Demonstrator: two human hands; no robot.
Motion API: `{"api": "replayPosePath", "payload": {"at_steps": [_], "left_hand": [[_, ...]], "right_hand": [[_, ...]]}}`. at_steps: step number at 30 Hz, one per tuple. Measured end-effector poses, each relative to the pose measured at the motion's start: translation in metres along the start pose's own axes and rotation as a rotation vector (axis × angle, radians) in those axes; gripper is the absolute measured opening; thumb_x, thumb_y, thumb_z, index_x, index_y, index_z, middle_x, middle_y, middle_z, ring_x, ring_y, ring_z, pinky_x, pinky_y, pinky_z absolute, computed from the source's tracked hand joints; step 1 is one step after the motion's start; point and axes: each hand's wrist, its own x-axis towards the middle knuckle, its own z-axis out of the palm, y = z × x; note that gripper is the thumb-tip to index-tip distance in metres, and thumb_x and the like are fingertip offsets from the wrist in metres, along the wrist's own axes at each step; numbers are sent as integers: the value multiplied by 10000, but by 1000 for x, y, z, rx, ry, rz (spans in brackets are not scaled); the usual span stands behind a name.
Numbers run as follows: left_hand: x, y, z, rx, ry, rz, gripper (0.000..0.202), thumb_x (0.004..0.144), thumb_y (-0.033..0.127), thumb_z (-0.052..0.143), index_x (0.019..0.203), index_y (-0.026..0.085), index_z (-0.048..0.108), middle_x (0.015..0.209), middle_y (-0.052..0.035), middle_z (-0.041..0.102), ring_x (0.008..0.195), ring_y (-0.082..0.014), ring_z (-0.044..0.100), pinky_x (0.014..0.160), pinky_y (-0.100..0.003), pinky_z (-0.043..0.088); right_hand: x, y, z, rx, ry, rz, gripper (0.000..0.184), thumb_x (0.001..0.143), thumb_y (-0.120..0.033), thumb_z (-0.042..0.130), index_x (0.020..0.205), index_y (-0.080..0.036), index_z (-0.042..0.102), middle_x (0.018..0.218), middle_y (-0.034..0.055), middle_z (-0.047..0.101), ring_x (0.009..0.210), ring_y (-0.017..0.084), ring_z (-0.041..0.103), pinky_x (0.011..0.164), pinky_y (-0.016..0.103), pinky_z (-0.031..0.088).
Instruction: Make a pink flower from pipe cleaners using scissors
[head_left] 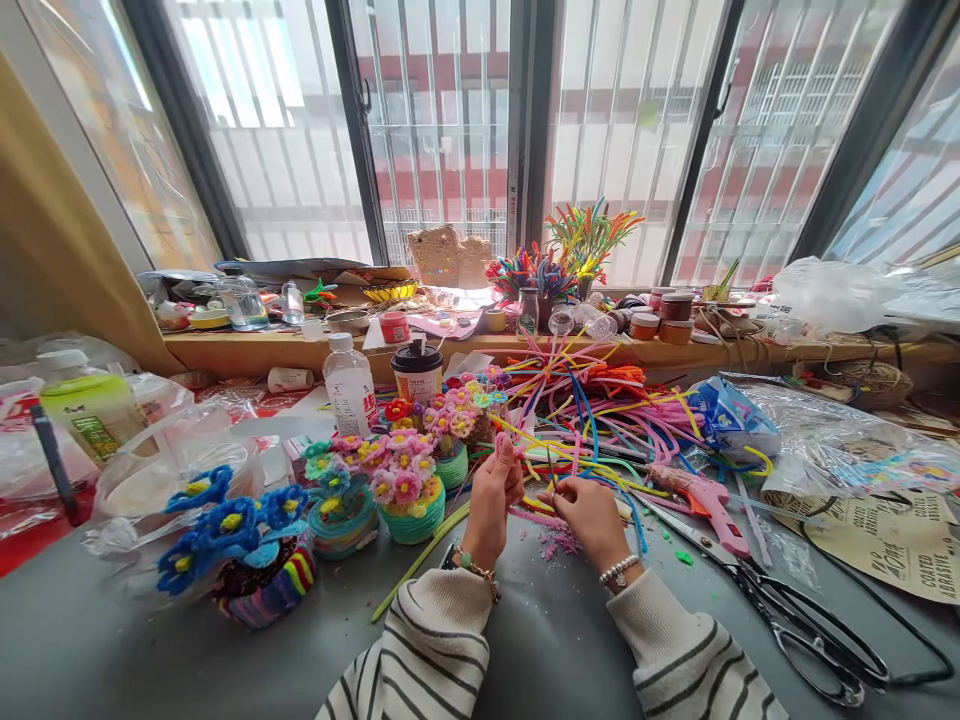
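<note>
My left hand (493, 500) is closed, thumb up, with a bit of pink pipe cleaner (519, 453) showing at its fingertips. To its right, my right hand (596, 522) pinches a thin dark pointed tool (552, 468); its exact kind is hidden by the fingers. The two hands are a short way apart above the grey table. Pink fuzz trimmings (556, 540) lie on the tabletop below and between them. Just beyond the hands spreads a heap of loose pipe cleaners (600, 400) in many colours.
Pots of pipe-cleaner flowers (405, 480) stand left of my hands, blue ones (225, 530) nearer. Behind are a bottle (349, 385) and a lidded cup (418, 374). Right lie a pink glue gun (701, 500), large black-handled scissors (802, 620) and sandpaper (885, 545).
</note>
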Motion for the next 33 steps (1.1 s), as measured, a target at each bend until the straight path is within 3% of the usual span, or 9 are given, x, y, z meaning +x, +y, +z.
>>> {"api": "replayPosePath", "payload": {"at_steps": [5,9,14,20,23,25,28,30,33], "left_hand": [[0,2,0,-84,10,82,371,652,415,588,549,175,324,460,96,213,376,-29,170,360,-181,150],[1,4,-1,-172,64,116,309,656,358,605,598,168,369,505,81,297,419,-31,245,400,-169,225],[3,1,-3,-137,106,83,330,603,370,647,593,163,390,506,80,324,428,-31,239,402,-173,227],[3,-1,-5,-91,150,53,315,594,397,641,608,138,461,468,87,333,413,-24,243,391,-163,217],[3,-1,-5,-48,189,71,303,568,378,664,646,126,514,503,75,402,438,-21,308,415,-152,254],[3,-1,-5,-5,213,101,292,572,372,661,652,123,532,509,73,415,442,-19,314,414,-147,252],[3,-2,-6,95,211,142,271,604,373,636,653,125,540,449,90,363,399,-17,247,377,-154,197],[3,-3,-6,176,201,147,263,603,365,638,664,125,551,434,92,362,389,-18,235,370,-159,180],[3,-4,-6,287,186,118,265,572,356,661,646,118,573,445,80,408,395,-21,271,381,-164,204]], "right_hand": [[-1,0,-1,33,-27,11,173,659,-250,516,523,-184,601,519,28,612,492,163,536,473,251,331],[-1,2,-6,60,-16,55,191,680,-293,501,592,-171,618,544,50,612,517,189,545,497,275,340],[8,-10,8,164,-48,72,164,667,-269,522,612,-151,620,551,69,616,534,203,562,512,289,377],[9,-19,13,386,-85,54,284,700,-255,487,922,-106,582,707,84,641,639,186,590,599,289,447],[3,-16,4,474,-120,46,299,694,-254,497,953,-120,563,769,74,637,693,175,584,623,283,457],[-2,-15,-5,597,-212,60,274,685,-255,517,929,-144,576,816,61,637,698,162,580,600,265,462],[-9,-19,-18,993,-374,128,241,697,-261,541,924,-190,582,925,39,608,723,132,560,599,235,453],[-11,-21,-23,1121,-327,159,224,713,-298,549,908,-199,597,924,29,596,728,117,543,598,217,447],[-10,-20,-23,1116,-151,204,237,712,-361,555,820,-166,634,825,35,605,680,108,528,580,207,446]]}}
